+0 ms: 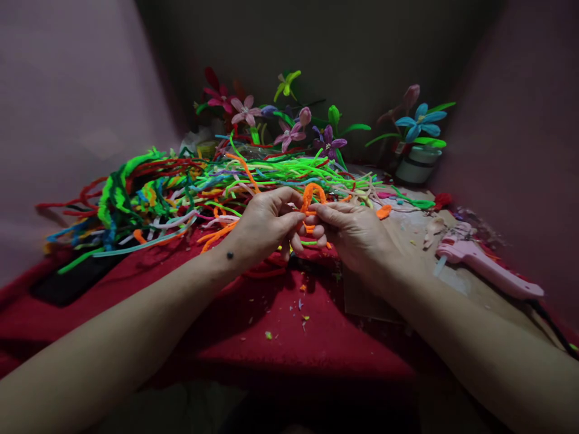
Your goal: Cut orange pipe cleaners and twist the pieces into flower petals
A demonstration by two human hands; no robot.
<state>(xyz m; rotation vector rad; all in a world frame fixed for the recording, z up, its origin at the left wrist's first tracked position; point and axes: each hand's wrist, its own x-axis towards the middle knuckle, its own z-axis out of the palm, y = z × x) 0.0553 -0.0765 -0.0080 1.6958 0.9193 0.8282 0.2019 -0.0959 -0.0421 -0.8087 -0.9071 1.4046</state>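
My left hand (266, 223) and my right hand (355, 232) meet at the middle of the red cloth (280, 325). Both pinch one orange pipe cleaner (312, 196), which is bent into a small loop that rises above my fingertips. The fingers of each hand are curled closed around its ends. Just behind the hands lies a wide heap of pipe cleaners (190, 187) in green, orange, red, blue and white.
Finished pipe-cleaner flowers (289, 129) stand at the back, and a blue flower in a white pot (418, 163) at back right. A pink glue gun (484, 265) lies on cardboard at right. Small scraps dot the cloth. A dark flat object (67, 283) lies at left.
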